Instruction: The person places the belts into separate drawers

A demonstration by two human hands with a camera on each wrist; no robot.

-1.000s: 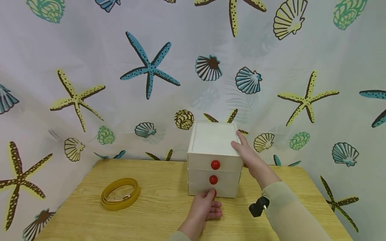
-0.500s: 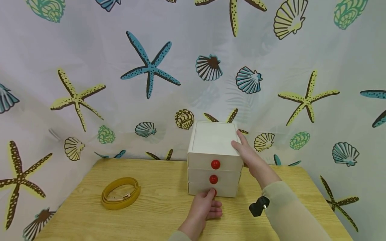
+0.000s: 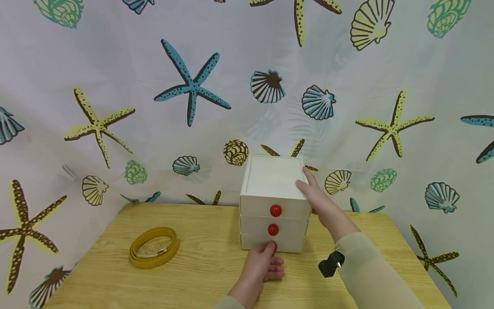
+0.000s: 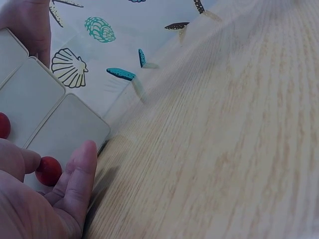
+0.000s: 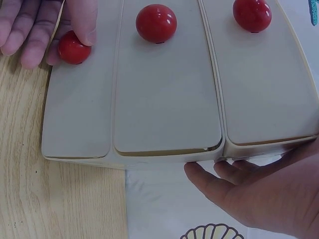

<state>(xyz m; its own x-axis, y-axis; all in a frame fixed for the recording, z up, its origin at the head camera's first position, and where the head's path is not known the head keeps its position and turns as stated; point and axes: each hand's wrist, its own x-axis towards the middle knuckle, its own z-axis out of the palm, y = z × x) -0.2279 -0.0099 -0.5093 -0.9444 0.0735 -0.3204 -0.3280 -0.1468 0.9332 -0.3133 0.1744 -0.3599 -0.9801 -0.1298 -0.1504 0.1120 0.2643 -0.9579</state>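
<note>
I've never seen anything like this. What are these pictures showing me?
There's no robot here, just a person's bare left hand and right hand. The wide views come from a camera on the head; the close views, from one on each wrist. On the light wood-grain table are a white three-drawer chest with round red knobs and a coiled yellow belt with a metal buckle. The left hand pinches the lowest knob; the right hand rests against the chest's right side.
</note>
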